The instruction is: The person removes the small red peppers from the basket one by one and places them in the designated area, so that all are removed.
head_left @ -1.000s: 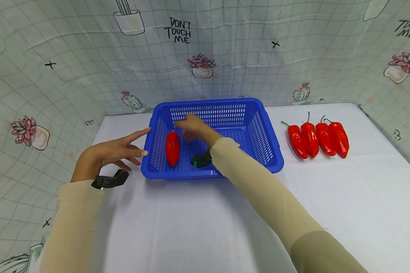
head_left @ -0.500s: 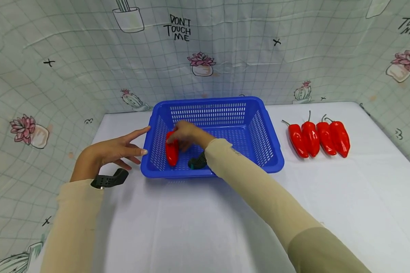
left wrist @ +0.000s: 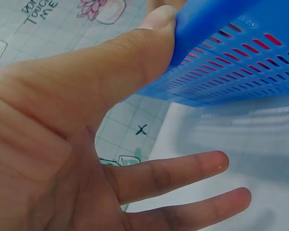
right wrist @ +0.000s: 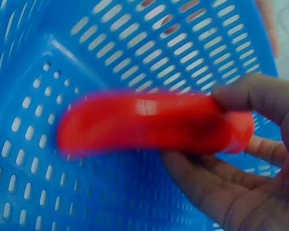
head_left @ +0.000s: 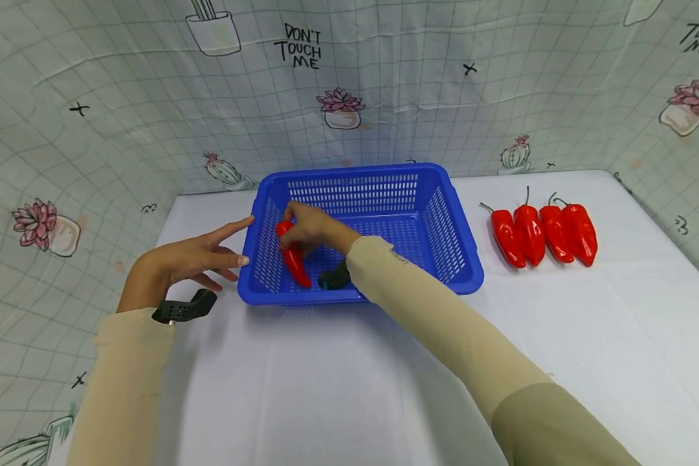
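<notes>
My right hand (head_left: 305,226) reaches into the blue plastic basket (head_left: 373,297) and grips a red chili pepper (head_left: 295,264) near its upper end, between thumb and fingers. In the right wrist view the chili pepper (right wrist: 144,120) looks blurred and lies across the frame, with the slotted basket wall behind it. My left hand (head_left: 198,255) is at the basket's left side, fingers extended, the tips of two digits right at the rim. In the left wrist view the thumb of the left hand (left wrist: 86,96) meets the basket rim (left wrist: 188,29), and two straight fingers stretch below it.
Several red chili peppers (head_left: 530,236) with stems lie side by side on the white table (head_left: 338,382), right of the basket. A patterned cloth (head_left: 396,90) hangs behind and to the left. A black strap (head_left: 183,307) circles the left wrist.
My right hand has come down from the chili pepper's stem end and taken hold of it. The chili pepper has tilted, its lower tip swinging right. The left hand has stayed in place.
</notes>
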`<state>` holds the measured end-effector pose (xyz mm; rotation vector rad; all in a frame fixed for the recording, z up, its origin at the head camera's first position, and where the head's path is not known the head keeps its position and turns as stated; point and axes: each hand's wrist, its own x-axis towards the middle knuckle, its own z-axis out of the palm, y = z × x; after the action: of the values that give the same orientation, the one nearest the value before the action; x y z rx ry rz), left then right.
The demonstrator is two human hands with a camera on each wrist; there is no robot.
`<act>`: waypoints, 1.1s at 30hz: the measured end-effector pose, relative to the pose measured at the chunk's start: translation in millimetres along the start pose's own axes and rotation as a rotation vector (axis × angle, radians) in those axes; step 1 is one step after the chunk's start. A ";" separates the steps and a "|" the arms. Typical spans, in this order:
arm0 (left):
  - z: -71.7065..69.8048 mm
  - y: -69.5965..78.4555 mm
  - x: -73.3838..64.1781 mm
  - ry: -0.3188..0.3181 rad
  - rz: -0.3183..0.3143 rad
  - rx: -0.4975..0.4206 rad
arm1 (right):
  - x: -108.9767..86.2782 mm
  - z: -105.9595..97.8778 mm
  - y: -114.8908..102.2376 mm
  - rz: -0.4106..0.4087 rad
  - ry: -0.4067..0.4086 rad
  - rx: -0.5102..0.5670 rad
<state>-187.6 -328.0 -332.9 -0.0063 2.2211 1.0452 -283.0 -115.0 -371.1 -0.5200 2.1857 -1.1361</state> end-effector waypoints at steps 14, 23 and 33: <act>1.3 4.6 1.2 -0.002 0.003 0.004 | -17.9 -27.2 -5.0 -0.117 0.048 0.152; -0.7 6.3 0.3 -0.008 0.003 0.021 | -38.2 -51.9 -9.4 -0.183 0.043 0.345; -0.3 4.0 -5.9 -0.004 0.000 0.011 | -60.5 -91.9 3.8 -0.185 0.091 0.362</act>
<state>-184.3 -327.0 -326.6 0.0007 2.2229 1.0326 -301.0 -23.2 -313.0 -0.5245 1.9701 -1.6413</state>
